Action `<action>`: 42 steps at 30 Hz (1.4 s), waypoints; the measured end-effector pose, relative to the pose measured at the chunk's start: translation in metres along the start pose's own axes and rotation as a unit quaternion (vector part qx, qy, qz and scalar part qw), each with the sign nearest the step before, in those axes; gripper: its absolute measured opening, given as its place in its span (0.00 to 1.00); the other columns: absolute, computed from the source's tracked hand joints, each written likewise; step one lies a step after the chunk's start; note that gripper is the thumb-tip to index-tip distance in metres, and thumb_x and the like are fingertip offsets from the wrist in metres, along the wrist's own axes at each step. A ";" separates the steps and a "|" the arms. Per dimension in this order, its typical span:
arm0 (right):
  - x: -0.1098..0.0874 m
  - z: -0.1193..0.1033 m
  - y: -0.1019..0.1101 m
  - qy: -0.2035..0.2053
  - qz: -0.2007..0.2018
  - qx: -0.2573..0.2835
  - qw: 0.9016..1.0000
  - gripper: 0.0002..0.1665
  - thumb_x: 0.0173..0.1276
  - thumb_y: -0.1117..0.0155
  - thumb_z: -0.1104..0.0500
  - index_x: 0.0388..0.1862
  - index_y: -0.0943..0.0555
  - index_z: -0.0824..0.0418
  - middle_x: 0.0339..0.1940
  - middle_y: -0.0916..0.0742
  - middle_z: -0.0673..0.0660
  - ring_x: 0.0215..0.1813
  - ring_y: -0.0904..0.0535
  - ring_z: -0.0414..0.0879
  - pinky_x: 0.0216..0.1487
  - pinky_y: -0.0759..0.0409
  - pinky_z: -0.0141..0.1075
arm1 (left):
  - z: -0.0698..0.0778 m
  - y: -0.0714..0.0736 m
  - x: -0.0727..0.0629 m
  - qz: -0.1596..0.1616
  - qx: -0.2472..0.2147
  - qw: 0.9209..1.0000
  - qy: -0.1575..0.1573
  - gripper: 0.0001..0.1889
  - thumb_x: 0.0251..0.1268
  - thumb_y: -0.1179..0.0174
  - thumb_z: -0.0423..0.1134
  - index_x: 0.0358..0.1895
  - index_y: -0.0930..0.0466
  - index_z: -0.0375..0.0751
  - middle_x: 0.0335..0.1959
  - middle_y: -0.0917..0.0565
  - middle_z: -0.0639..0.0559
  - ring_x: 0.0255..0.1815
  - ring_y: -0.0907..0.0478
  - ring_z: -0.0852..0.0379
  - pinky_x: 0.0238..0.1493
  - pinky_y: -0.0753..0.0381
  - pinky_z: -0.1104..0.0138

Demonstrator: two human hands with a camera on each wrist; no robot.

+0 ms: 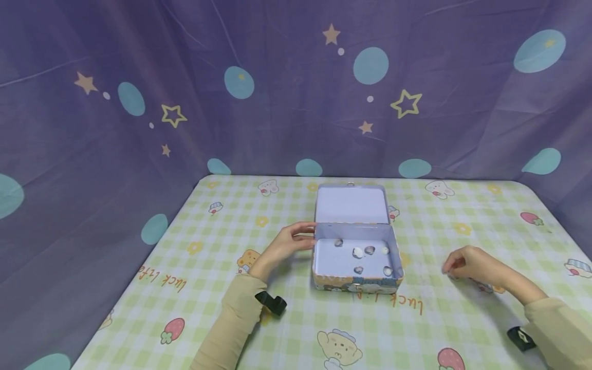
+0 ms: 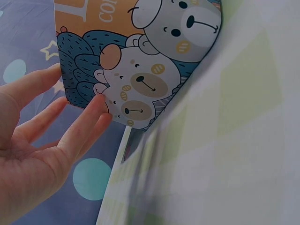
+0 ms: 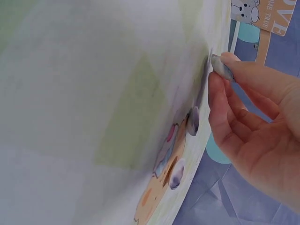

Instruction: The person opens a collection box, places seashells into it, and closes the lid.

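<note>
A printed tin box [image 1: 333, 283] stands on the table with its lid [image 1: 352, 204] folded back. Several small seashells [image 1: 357, 252] lie spread over its floor. My left hand [image 1: 285, 245] rests its fingertips against the box's left side; in the left wrist view its fingers [image 2: 84, 129] are fairly straight along the bear-printed wall. To the right of the box, my right hand [image 1: 476, 264] is low over the cloth, apart from the box. Between thumb and fingers it pinches a small seashell [image 3: 221, 68], clear in the right wrist view.
Two more seashells, one dark [image 3: 193, 121] and one paler [image 3: 176, 174], lie on the cloth below the right hand. A green-and-white checked tablecloth [image 1: 277, 329] covers the table. A purple curtain [image 1: 287, 123] hangs behind and along the left side.
</note>
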State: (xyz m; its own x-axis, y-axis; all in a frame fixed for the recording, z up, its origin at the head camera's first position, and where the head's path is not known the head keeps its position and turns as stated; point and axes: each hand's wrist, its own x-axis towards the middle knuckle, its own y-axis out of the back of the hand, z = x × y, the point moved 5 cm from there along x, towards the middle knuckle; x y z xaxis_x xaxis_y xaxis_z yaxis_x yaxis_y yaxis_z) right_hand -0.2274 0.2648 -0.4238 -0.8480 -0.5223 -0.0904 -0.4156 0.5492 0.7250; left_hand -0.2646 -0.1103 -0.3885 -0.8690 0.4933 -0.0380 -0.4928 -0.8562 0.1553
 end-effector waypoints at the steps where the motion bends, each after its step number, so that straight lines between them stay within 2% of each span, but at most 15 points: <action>1: 0.000 0.000 0.001 0.001 0.005 -0.004 1.000 0.02 0.56 0.38 0.65 0.27 0.19 0.63 0.29 0.16 0.51 0.29 0.26 0.31 0.27 0.25 0.27 | 0.000 0.000 0.000 0.001 0.001 1.000 0.001 0.26 0.58 0.46 0.26 0.61 0.41 0.26 0.58 0.37 0.28 0.56 0.35 0.33 0.50 0.24 0.63; 5: 0.001 -0.002 0.005 0.006 0.032 -0.021 0.999 0.04 0.57 0.39 0.66 0.30 0.18 0.62 0.29 0.17 0.50 0.30 0.25 0.31 0.29 0.23 0.28 | -0.002 0.001 0.001 0.001 0.001 1.000 0.004 0.26 0.58 0.46 0.26 0.61 0.41 0.26 0.58 0.37 0.28 0.56 0.35 0.34 0.50 0.23 0.63; 9: 0.004 -0.006 0.008 0.018 0.055 -0.031 0.998 0.06 0.57 0.41 0.69 0.32 0.18 0.63 0.30 0.18 0.51 0.30 0.24 0.31 0.30 0.22 0.28 | -0.010 0.004 0.006 -0.001 -0.008 1.000 0.001 0.27 0.57 0.45 0.26 0.61 0.41 0.27 0.59 0.37 0.28 0.56 0.35 0.34 0.50 0.23 0.62; 15: 0.008 -0.021 0.009 0.071 0.092 -0.034 0.993 0.07 0.55 0.41 0.72 0.31 0.19 0.65 0.29 0.17 0.52 0.29 0.24 0.31 0.28 0.22 0.26 | -0.023 0.007 0.010 0.006 -0.006 1.000 -0.006 0.27 0.57 0.44 0.28 0.61 0.39 0.30 0.59 0.35 0.31 0.56 0.34 0.36 0.49 0.23 0.63; 20: 0.011 -0.034 0.010 0.107 0.115 -0.038 0.987 0.08 0.55 0.42 0.74 0.32 0.19 0.66 0.28 0.18 0.51 0.28 0.24 0.33 0.27 0.23 0.26 | -0.025 0.008 0.011 0.011 0.000 1.000 -0.010 0.26 0.56 0.43 0.29 0.60 0.37 0.31 0.58 0.34 0.32 0.55 0.32 0.37 0.49 0.23 0.63; 25: 0.015 -0.048 0.010 0.154 0.142 -0.052 0.977 0.10 0.51 0.41 0.77 0.30 0.18 0.67 0.27 0.18 0.49 0.28 0.25 0.33 0.27 0.24 0.24 | -0.026 0.008 0.012 0.015 0.005 1.000 -0.009 0.26 0.56 0.42 0.30 0.60 0.36 0.32 0.57 0.33 0.33 0.54 0.30 0.39 0.48 0.22 0.63; 28: 0.017 -0.055 0.011 0.163 0.151 -0.055 0.973 0.11 0.50 0.40 0.78 0.29 0.18 0.66 0.26 0.18 0.49 0.29 0.25 0.32 0.28 0.24 0.23 | -0.027 0.008 0.012 0.014 0.006 1.000 -0.006 0.27 0.56 0.42 0.30 0.60 0.37 0.32 0.58 0.33 0.33 0.54 0.30 0.40 0.49 0.23 0.63; 32: 0.019 -0.066 0.012 0.164 0.163 -0.076 0.970 0.12 0.50 0.40 0.77 0.28 0.18 0.63 0.26 0.19 0.46 0.28 0.26 0.31 0.28 0.24 0.23 | -0.024 0.007 0.011 0.010 -0.002 1.000 -0.001 0.27 0.57 0.43 0.29 0.61 0.38 0.32 0.59 0.34 0.32 0.55 0.31 0.40 0.49 0.23 0.63; 35: 0.020 -0.074 0.012 0.165 0.171 -0.092 0.967 0.14 0.49 0.39 0.77 0.28 0.17 0.60 0.26 0.20 0.45 0.28 0.26 0.31 0.28 0.24 0.24 | -0.017 0.006 0.008 0.007 -0.008 1.000 0.000 0.27 0.57 0.44 0.27 0.61 0.39 0.29 0.59 0.35 0.30 0.55 0.33 0.37 0.49 0.23 0.63; 42: 0.024 -0.087 0.011 0.159 0.175 -0.088 0.968 0.14 0.50 0.38 0.76 0.28 0.17 0.59 0.26 0.20 0.44 0.28 0.26 0.31 0.29 0.22 0.26 | -0.001 0.001 0.001 0.003 -0.011 1.000 -0.002 0.26 0.57 0.46 0.25 0.60 0.40 0.25 0.59 0.37 0.28 0.56 0.36 0.32 0.49 0.23 0.63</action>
State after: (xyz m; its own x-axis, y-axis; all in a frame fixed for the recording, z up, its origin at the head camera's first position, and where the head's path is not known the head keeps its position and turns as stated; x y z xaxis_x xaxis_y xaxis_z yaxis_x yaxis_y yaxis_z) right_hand -0.2240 0.2019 -0.3586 -0.7710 -0.5146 0.3752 -0.0356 0.6230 0.7814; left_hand -0.2658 -0.1106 -0.3890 -0.8719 0.4886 -0.0329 -0.4883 -0.8623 0.1345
